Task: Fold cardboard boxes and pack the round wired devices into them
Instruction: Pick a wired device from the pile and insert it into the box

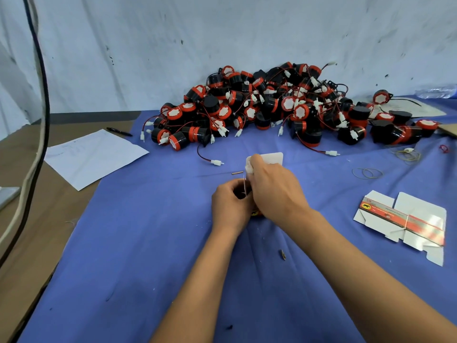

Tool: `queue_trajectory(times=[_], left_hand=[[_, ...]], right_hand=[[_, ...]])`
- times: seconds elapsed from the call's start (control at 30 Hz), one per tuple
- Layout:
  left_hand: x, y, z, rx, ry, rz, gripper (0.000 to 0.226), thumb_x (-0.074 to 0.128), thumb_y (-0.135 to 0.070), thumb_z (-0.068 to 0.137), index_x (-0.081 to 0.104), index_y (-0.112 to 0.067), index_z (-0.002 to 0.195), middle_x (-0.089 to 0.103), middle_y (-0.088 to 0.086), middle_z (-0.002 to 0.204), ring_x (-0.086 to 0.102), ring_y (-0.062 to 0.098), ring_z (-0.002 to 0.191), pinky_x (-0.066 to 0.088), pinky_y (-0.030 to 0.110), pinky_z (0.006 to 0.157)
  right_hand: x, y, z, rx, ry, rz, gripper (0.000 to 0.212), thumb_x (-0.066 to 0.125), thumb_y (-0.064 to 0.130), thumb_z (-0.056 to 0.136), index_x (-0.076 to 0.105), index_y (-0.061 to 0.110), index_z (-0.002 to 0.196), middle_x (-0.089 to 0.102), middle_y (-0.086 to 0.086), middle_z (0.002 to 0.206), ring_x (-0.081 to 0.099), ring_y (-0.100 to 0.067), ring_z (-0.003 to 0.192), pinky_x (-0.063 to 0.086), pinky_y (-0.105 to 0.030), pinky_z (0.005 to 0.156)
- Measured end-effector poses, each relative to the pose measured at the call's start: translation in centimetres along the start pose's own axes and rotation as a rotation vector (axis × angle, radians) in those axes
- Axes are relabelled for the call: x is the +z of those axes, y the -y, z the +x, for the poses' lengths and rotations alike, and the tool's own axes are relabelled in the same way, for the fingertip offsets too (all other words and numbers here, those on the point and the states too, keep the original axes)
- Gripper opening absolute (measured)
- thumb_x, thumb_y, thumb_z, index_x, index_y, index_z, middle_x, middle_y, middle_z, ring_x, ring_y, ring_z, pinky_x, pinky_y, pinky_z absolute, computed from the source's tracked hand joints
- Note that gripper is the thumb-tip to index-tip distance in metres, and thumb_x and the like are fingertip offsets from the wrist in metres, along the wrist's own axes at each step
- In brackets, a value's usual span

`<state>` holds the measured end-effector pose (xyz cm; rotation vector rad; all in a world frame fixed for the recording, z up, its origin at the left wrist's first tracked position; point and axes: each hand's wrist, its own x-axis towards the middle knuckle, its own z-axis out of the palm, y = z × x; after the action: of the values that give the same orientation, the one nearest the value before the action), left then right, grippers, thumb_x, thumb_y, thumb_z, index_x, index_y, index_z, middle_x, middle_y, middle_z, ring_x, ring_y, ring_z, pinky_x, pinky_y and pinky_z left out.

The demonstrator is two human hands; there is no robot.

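The scene is evenly and softly lit — shadows on the blue cloth [153,243] are faint. Straight lines are bowed toward the frame edges by the wide lens — detail is slightly smeared throughout, most at the far right corner.

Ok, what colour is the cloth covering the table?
Blue with a purplish tint; the cloth shows in the head view, the only one.

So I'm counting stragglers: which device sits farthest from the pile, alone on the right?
The round device at the far right, red face toward the camera, apart from the pile.
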<state>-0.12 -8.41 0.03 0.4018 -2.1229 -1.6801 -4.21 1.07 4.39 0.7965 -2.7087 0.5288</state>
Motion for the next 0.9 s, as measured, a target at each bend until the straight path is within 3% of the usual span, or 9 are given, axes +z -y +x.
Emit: queue_trajectory(times=[0.1, 0.2, 0.33, 0.4, 0.47, 0.53, 0.6, 0.73, 0.9], left_hand=[[-0.1, 0.1, 0.2, -0.009, -0.005, 0.073, 0.018, 0.051, -0.025, 0.067, 0.051, -0.008, 0.06, 0.058, 0.014, 0.059, 0.043, 0.02, 0.063, 0.042, 0.036, 0.058], [-0.3, 0.2, 0.3, -0.02, -0.002, 0.153, 0.018, 0.047, -0.026, 0.064, 0.048, -0.009, 0.061, 0.053, 0.004, 0.056, 0.038, 0.019, 0.064, 0.039, 0.033, 0.057], [-0.3, 0.2, 0.2, 0.008, -0.031, 0.176, 0.022, 0.048, -0.027, 0.069, 0.049, -0.005, 0.063, 0.062, 0.02, 0.065, 0.037, 0.019, 0.063, 0.035, 0.034, 0.056], [-0.2, 0.4, 0.3, 0.036, -0.041, 0.238, 0.021, 0.055, -0.017, 0.08, 0.051, -0.002, 0.066, 0.064, 0.022, 0.069, 0.035, 0.018, 0.066, 0.033, 0.033, 0.054], [-0.2, 0.5, 0.3, 0.05, -0.05, 0.299, 0.022, 0.056, -0.014, 0.083, 0.05, -0.007, 0.063, 0.062, 0.014, 0.064, 0.035, 0.018, 0.063, 0.031, 0.031, 0.052], [-0.2, 0.2, 0.0, 0.053, -0.053, 0.241, 0.018, 0.053, -0.025, 0.075, 0.048, -0.018, 0.059, 0.059, -0.002, 0.057, 0.04, 0.013, 0.056, 0.033, 0.027, 0.05], [-0.2, 0.1, -0.2, 0.078, -0.048, 0.208, 0.017, 0.05, -0.029, 0.068, 0.046, -0.018, 0.056, 0.051, -0.007, 0.05, 0.035, 0.009, 0.051, 0.029, 0.02, 0.046], [-0.2, 0.8, 0.4, 0.074, -0.063, 0.241, 0.03, 0.063, -0.016, 0.085, 0.046, -0.008, 0.062, 0.045, -0.003, 0.053, 0.028, 0.012, 0.055, 0.026, 0.023, 0.045], [-0.3, 1.2, 0.3, 0.102, -0.025, 0.152, 0.03, 0.067, -0.018, 0.091, 0.058, -0.022, 0.063, 0.058, -0.014, 0.055, 0.039, 0.007, 0.052, 0.033, 0.018, 0.048]], right_hand=[[-0.2, 0.8, 0.1, -0.137, 0.053, -0.243, 0.028, 0.054, 0.004, 0.088, 0.03, 0.017, 0.096, 0.042, 0.003, 0.068, 0.044, -0.025, 0.06, 0.02, -0.032, 0.045], [-0.5, 1.5, 0.3, -0.265, 0.102, -0.363, 0.023, 0.053, 0.006, 0.092, 0.034, 0.016, 0.1, 0.055, -0.001, 0.081, 0.05, -0.026, 0.066, 0.026, -0.032, 0.047], [-1.7, 0.6, 0.8, -0.237, 0.211, -0.177, 0.007, 0.048, 0.018, 0.1, 0.042, 0.015, 0.099, 0.061, -0.007, 0.096, 0.051, -0.028, 0.076, 0.033, -0.035, 0.06], [-1.9, 0.2, 0.8, -0.207, 0.249, -0.073, 0.019, 0.042, 0.03, 0.103, 0.043, 0.014, 0.091, 0.06, -0.006, 0.093, 0.051, -0.027, 0.081, 0.03, -0.035, 0.064], [-1.9, 0.2, 0.6, -0.173, 0.251, -0.016, 0.031, 0.039, 0.039, 0.105, 0.046, 0.015, 0.086, 0.057, -0.004, 0.089, 0.05, -0.026, 0.081, 0.031, -0.035, 0.065], [-1.7, 0.3, 0.6, -0.171, 0.243, -0.021, 0.033, 0.038, 0.039, 0.107, 0.047, 0.015, 0.086, 0.061, -0.007, 0.091, 0.055, -0.029, 0.084, 0.04, -0.039, 0.066], [-1.6, -0.1, 0.8, -0.171, 0.283, 0.009, 0.032, 0.041, 0.036, 0.107, 0.051, 0.015, 0.086, 0.062, -0.007, 0.089, 0.058, -0.031, 0.086, 0.047, -0.042, 0.068], [-2.6, -1.4, 1.2, -0.188, 0.374, 0.15, 0.036, 0.059, 0.045, 0.1, 0.064, 0.014, 0.082, 0.058, 0.003, 0.076, 0.054, -0.019, 0.077, 0.037, -0.031, 0.058], [-2.3, -2.1, 1.2, -0.197, 0.273, 0.24, 0.031, 0.064, 0.032, 0.099, 0.075, 0.015, 0.076, 0.053, 0.009, 0.073, 0.049, -0.011, 0.075, 0.027, -0.019, 0.06]])
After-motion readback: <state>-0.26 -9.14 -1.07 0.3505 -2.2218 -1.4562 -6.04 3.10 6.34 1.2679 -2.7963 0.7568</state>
